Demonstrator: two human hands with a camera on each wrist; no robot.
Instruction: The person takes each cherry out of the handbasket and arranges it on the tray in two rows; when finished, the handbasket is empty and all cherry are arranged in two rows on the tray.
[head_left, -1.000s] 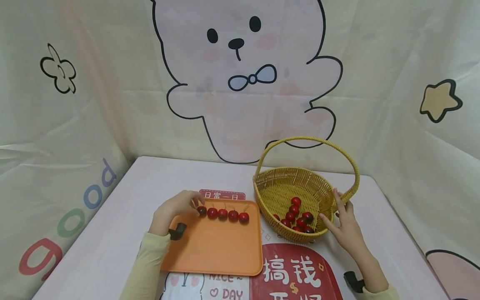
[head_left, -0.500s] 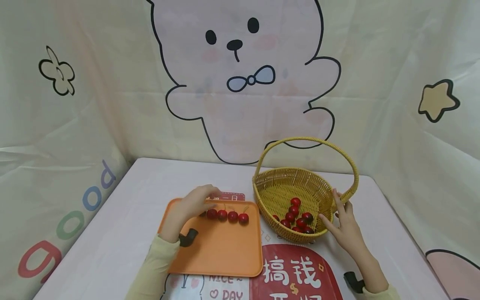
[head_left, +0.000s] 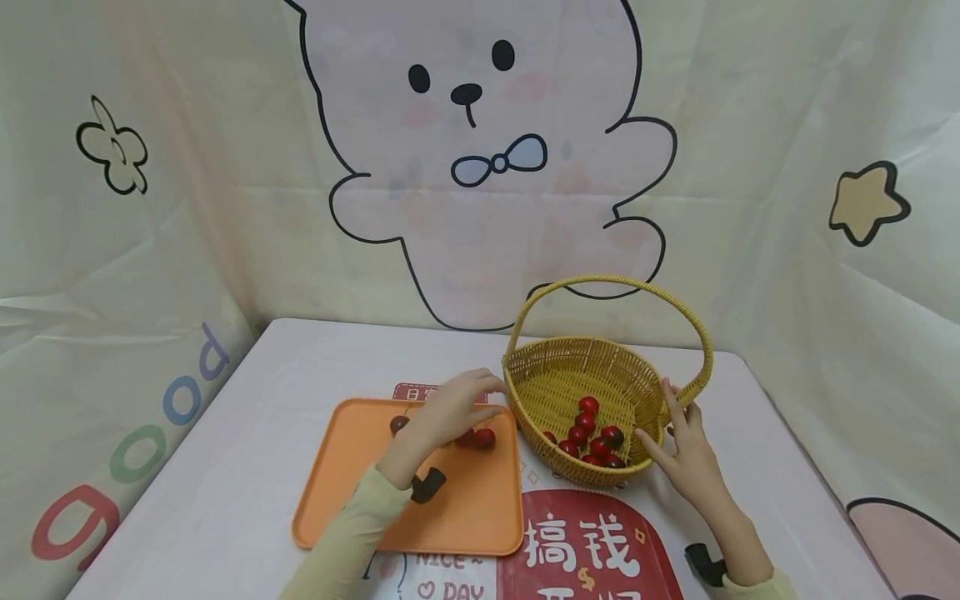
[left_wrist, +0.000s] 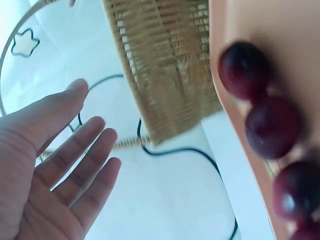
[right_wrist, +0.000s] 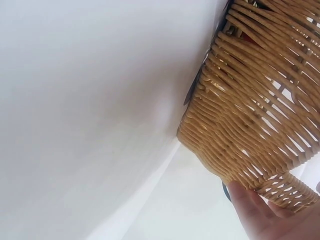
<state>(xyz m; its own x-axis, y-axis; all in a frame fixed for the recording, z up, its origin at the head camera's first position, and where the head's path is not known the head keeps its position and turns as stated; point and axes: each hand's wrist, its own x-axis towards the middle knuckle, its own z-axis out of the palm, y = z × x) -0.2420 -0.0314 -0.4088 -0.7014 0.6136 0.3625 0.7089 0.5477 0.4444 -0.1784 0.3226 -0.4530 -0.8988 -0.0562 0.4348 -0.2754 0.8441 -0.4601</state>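
My left hand [head_left: 453, 412] is above the right part of the orange tray [head_left: 337, 467], its fingertips close to the basket's left rim. In the left wrist view the left hand [left_wrist: 60, 175] has its fingers spread and holds nothing. Under it lie several dark red cherries [left_wrist: 272, 127]; in the head view the hand covers some, while one cherry [head_left: 400, 424] shows at the left and another [head_left: 484, 439] at the right. My right hand [head_left: 690, 454] holds the rim of the yellow wicker basket [head_left: 536, 367] near the handle's right foot. Several cherries [head_left: 588, 406] lie inside the basket.
The basket's tall handle [head_left: 615, 279] arches over it. A printed red mat [head_left: 588, 542] lies in front of the basket on the white table [head_left: 202, 467]. A cloth backdrop with a cartoon bear [head_left: 480, 208] hangs behind.
My left hand has moved right across the tray from the leftmost cherry, over the row, toward the basket. The leftmost cherry is uncovered again. My right hand stays at the basket rim.
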